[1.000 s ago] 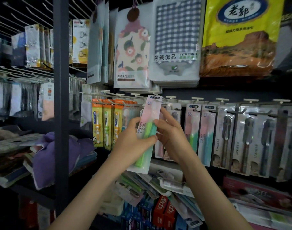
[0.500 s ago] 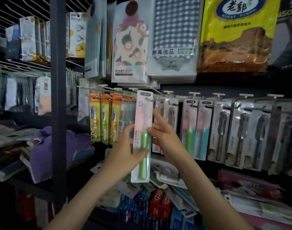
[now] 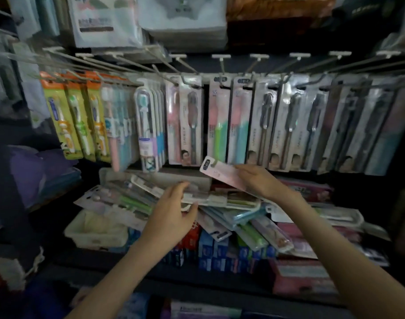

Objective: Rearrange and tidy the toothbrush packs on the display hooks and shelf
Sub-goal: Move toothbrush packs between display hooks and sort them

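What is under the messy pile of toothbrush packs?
Red and blue boxes peek out beneath the pile, with a white tub under its left end. The pile covers the boxes' tops and whatever lies further back.

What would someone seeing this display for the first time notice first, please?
Two hands meet at the centre: the right hand holds a tilted pink pack, while the left hand pinches a loose pack in the jumbled heap lying to its left. Above, orange-green packs hang at left and grey packs at right.
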{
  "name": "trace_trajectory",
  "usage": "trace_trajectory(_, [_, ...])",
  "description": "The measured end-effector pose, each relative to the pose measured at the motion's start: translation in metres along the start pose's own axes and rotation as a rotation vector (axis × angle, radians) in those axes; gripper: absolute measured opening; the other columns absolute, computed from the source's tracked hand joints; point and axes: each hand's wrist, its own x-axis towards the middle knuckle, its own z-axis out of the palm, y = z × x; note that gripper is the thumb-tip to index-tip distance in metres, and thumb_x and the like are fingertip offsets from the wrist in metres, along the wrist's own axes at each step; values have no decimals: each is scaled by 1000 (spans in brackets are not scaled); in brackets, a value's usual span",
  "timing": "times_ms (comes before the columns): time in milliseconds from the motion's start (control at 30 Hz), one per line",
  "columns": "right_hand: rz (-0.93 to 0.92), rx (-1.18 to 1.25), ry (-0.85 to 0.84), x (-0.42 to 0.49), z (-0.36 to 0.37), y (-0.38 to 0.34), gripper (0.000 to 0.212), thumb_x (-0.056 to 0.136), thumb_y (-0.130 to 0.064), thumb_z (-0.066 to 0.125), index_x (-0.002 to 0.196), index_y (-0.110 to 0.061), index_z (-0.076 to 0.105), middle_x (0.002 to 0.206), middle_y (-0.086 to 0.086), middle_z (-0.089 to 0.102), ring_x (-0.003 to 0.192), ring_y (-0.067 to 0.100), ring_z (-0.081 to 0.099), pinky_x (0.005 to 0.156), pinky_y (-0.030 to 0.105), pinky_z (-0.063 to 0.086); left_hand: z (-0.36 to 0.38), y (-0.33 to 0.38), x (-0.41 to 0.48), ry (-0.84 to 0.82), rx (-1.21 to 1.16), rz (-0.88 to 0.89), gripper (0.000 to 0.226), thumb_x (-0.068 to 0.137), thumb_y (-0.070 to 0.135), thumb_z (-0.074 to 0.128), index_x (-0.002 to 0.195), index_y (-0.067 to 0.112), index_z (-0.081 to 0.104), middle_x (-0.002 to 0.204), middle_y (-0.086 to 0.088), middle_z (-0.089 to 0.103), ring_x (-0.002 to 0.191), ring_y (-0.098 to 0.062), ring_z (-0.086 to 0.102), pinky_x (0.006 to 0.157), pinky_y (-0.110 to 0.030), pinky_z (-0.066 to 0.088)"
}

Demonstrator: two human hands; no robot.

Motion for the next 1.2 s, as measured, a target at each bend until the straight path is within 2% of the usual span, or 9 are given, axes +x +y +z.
trace_trajectory(100, [33,-320,-58,2,-1,34,39,103,-24,32,138,-10,43,134,13,47,124,26,43,95,25,30,31,7,8,-32,43,31,53,92,32,55,141,22,36,136,1,39,113,-15,49,89,-23,41])
trace_trajectory(200, [-64,-462,-30,10,7,62,36,100,-19,36,126,-2,53,120,17,56,106,34,54,88,39,44,58,15,21,-75,92,103,57,92,32,55,143,21,34,138,0,37,121,-18,43,97,-26,38])
trace_trajectory(300, [-169,-733,44,7,8,65,43,102,-32,28,133,-12,48,122,8,54,114,27,50,91,37,34,77,16,31,-106,143,153,58,91,32,57,143,17,36,141,-6,39,128,-24,39,104,-35,35])
trace_trajectory(433, [-283,-679,131,9,11,63,49,94,-33,29,112,-5,64,94,11,66,83,30,63,73,38,49,88,12,39,-125,183,134,54,92,35,55,141,18,40,139,-6,43,125,-26,42,104,-37,36])
trace_trajectory(600, [-298,-643,11,9,13,70,40,99,-33,39,132,-15,48,114,11,60,105,27,54,84,36,43,91,5,41,-106,190,154,49,91,30,58,136,15,47,134,-9,48,122,-29,45,101,-38,37])
trace_trajectory(767, [-351,-734,11,18,8,75,35,100,-26,40,132,-21,51,116,2,64,107,21,51,91,32,33,87,3,45,-98,182,135,51,93,31,53,140,16,41,141,-7,40,128,-26,37,105,-33,28])
trace_trajectory(867, [-357,-784,99,16,7,72,34,99,-27,41,128,-16,56,111,4,66,104,24,54,92,36,36,86,4,48,-102,195,139,51,94,32,52,141,17,39,142,-7,39,129,-26,35,106,-33,26])
trace_trajectory(1000, [-412,-707,256,12,15,57,36,93,-26,41,110,-6,66,93,10,69,85,29,61,78,37,46,83,4,51,-68,189,161,50,93,29,54,138,11,44,138,-13,44,127,-31,40,104,-39,32])
trace_trajectory(1200, [-544,-555,528,10,35,9,28,88,-10,47,109,-2,64,85,11,65,79,27,56,72,34,45,60,1,54,195,160,213,47,83,13,66,127,4,54,123,-19,55,110,-37,55,87,-46,49])
